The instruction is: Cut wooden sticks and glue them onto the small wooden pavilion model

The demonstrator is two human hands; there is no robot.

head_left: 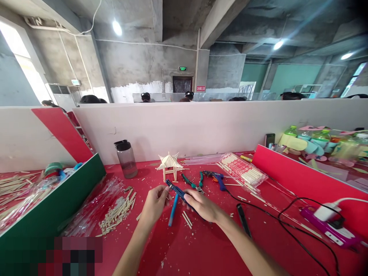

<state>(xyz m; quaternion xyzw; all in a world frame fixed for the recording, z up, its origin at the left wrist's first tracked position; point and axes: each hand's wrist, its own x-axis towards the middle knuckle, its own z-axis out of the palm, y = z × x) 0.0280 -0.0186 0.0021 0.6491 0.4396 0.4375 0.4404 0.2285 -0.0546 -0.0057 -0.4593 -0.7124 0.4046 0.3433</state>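
Note:
My right hand (201,205) is wrapped round a long dark blue tool (176,188), whose exact kind I cannot make out. Close to the tool's front end, the fingers of my left hand (156,201) are pinched together; whatever they hold is too small to name. Just beyond my hands stands a little pavilion (170,165) built of pale wooden sticks, upright on four-sided legs. Below the tool lies a blue pen-like stick (173,211), and beside it a few short wooden sticks (187,220). Green-handled pliers (193,184) rest right of the pavilion.
A blue glue gun (219,180) trails a black cable toward a purple power strip (330,228). Packed sticks (244,168) lie at the back right, cut sticks (117,212) at the left. A water bottle (126,159) stands by the partition (186,128). A black cutter-like object (243,220) lies right.

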